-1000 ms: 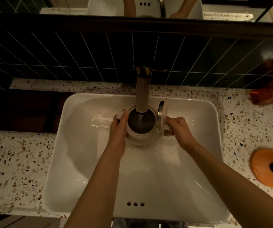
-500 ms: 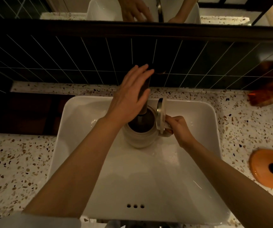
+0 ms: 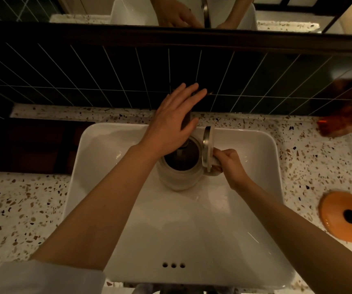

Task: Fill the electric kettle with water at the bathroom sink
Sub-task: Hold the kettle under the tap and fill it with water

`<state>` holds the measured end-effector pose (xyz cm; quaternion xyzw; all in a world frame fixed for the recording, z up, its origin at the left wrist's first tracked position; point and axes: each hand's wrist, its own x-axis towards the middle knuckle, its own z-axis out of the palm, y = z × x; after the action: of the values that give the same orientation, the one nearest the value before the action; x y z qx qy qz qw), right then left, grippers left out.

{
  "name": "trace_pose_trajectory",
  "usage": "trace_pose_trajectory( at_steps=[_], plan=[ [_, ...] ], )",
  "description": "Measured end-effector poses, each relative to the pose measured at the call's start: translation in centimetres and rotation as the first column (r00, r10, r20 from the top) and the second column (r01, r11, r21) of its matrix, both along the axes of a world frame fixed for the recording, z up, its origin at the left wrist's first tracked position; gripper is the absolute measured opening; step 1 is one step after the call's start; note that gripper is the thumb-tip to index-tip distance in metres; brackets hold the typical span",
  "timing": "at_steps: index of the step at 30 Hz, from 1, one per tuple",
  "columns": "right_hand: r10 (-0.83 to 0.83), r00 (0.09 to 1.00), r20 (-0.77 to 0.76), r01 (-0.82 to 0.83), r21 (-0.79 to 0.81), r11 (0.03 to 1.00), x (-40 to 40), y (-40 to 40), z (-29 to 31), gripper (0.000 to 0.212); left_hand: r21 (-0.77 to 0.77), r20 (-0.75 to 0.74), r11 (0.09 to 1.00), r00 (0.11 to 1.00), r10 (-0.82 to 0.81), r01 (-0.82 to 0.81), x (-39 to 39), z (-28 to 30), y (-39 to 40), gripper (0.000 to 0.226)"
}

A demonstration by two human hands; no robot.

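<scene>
left hand (image 3: 170, 124) hides most of the faucet (image 3: 186, 120).

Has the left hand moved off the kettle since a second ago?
Yes. The left hand left the kettle and went up and back, now over the faucet toward the tiled wall.

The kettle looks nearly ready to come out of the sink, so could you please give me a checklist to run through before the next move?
1. Kettle held firmly: ok, the right hand grips its handle side.
2. Lid open and clear of the spout: ok, it stands upright beside the opening.
3. Kettle under the faucet: ok, the spout points into the opening.
4. Left hand on the faucet control: cannot tell, its open fingers reach over the faucet top and hide it.
5. Water flowing: cannot tell.
6. Fill level: cannot tell, the inside is too dark.
</scene>
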<state>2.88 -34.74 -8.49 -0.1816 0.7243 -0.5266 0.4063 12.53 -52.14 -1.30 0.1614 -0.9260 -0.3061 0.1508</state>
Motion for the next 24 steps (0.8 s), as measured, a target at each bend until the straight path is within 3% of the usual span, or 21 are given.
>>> trace_pose_trajectory(
  at_steps=[4,11,13,15,17,19,20,22,23,24],
  plan=[
    [-0.019,1.0,-0.007,0.019,0.022,1.0,0.1,-0.1,0.3,0.053,-0.019,0.046,0.999,0.998,-0.037,0.038,0.1,-0.4,0.1,0.058],
    [-0.023,1.0,-0.005,0.023,0.004,1.0,0.1,0.1,0.3,0.071,-0.063,0.078,0.996,0.995,-0.061,0.066,0.2,-0.9,0.8,0.056],
    [-0.023,1.0,0.008,0.023,0.008,1.0,0.1,0.1,0.2,0.069,0.01,0.002,1.0,1.0,-0.003,0.003,0.5,-1.0,0.8,0.053],
    [-0.032,0.999,0.032,0.032,0.007,0.999,0.1,0.1,-0.1,0.076,0.201,-0.116,0.966,0.975,0.191,-0.165,1.4,-1.6,1.1,0.051],
    [-0.042,0.998,0.04,0.043,-0.005,0.999,0.0,0.1,-0.3,0.071,0.421,-0.142,0.838,0.887,0.439,-0.347,2.8,-2.3,1.6,0.048],
    [-0.057,0.998,0.024,0.057,0.0,0.998,0.0,0.0,-0.5,0.057,0.604,-0.037,0.627,0.769,0.638,-0.492,4.3,-3.2,2.4,0.047],
    [-0.063,0.998,0.025,0.063,0.005,0.998,0.0,0.0,-0.6,0.051,0.702,0.061,0.471,0.704,0.708,-0.535,5.0,-4.0,2.8,0.046],
    [-0.061,0.997,0.052,0.061,0.004,0.998,0.1,-0.1,-0.6,0.044,0.867,0.289,0.063,0.601,0.745,-0.494,6.1,-5.3,3.2,0.041],
    [-0.06,0.996,0.062,0.06,0.003,0.998,0.2,0.0,-0.7,0.043,0.899,0.372,-0.115,0.595,0.713,-0.423,6.4,-5.9,3.6,0.04],
    [-0.056,0.996,0.075,0.056,-0.002,0.998,0.3,0.0,-0.6,0.043,0.906,0.407,-0.216,0.614,0.676,-0.363,6.7,-6.3,4.1,0.041]
  ],
)
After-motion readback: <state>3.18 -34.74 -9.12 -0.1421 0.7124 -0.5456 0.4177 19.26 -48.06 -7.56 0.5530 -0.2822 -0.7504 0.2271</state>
